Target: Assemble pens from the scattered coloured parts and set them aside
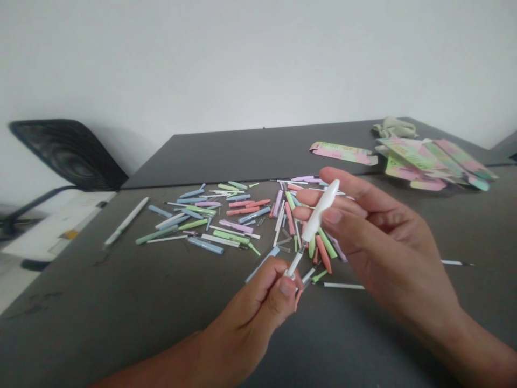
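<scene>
Dark grey tabletop: printed pastel card sleeves far right, loose pastel pen parts scattered centre. Over the scatter, 2 hands work on 1 piece: right hand grips white pen body between thumb and fingers; left hand pinches its thin lower end.

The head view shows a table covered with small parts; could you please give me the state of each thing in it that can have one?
white pen-shaped piece: tilted, held between both hands
left hand: pinching its lower end
right hand: gripping its upper part
pastel plastic pieces: loose, scattered
printed cartons: opened flat, piled
cloth: crumpled
</scene>
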